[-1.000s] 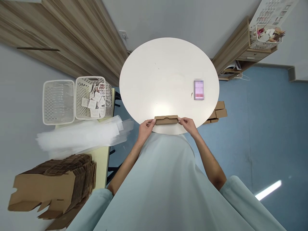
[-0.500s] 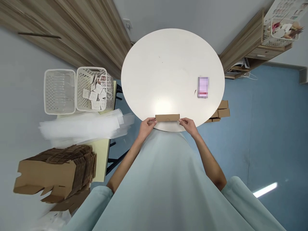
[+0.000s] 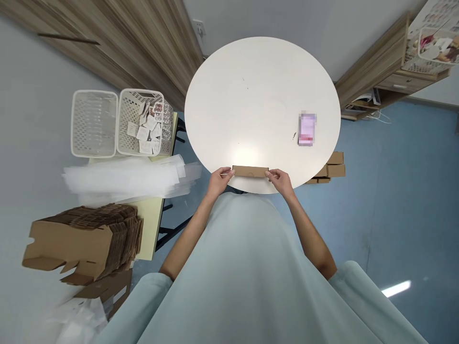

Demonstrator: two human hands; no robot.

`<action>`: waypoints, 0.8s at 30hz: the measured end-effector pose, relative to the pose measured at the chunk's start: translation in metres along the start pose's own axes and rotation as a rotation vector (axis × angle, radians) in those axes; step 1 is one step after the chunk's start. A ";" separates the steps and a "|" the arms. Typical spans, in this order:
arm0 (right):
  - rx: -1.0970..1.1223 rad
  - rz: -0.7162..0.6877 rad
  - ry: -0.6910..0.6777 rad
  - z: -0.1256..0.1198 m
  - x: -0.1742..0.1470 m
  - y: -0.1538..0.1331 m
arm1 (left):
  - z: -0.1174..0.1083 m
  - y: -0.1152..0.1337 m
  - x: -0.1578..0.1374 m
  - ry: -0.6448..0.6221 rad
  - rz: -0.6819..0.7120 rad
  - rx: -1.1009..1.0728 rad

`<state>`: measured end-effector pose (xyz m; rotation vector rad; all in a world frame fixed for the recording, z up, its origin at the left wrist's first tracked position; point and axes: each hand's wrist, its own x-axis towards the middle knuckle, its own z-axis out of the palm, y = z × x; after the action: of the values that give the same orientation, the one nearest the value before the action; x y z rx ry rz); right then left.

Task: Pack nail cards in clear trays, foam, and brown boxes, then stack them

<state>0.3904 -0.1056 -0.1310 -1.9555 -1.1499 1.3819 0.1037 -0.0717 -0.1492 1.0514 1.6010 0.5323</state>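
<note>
A small brown cardboard box is at the near edge of the round white table, its long side facing me. My left hand grips its left end, thumb towards me and fingers behind. At the right end my right hand pinches the corner in the same way. Both hands are closed on the box. Its far side and underside are hidden from me.
A blurred pink-purple item lies on the table's right side. To the left stand white baskets, one with small packets, white sheets and stacked flat cardboard. Brown boxes sit beyond the table's right edge.
My view has shifted slightly, so the surroundings sit a little differently in the picture. The box tilts slightly the other way, with both hands still at its ends.
</note>
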 end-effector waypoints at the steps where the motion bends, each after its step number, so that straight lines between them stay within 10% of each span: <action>1: -0.019 -0.008 0.011 0.001 0.000 0.000 | 0.000 0.000 0.001 0.000 0.011 0.013; 13: -0.172 -0.201 0.070 0.007 -0.026 0.015 | 0.007 -0.008 -0.029 0.009 0.111 0.068; 24: 0.073 -0.111 0.049 0.004 -0.080 0.110 | 0.083 -0.081 -0.096 0.038 0.024 -0.196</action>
<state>0.4150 -0.2320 -0.1759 -1.8362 -1.1510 1.2938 0.1537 -0.2086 -0.1866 0.9185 1.5366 0.7142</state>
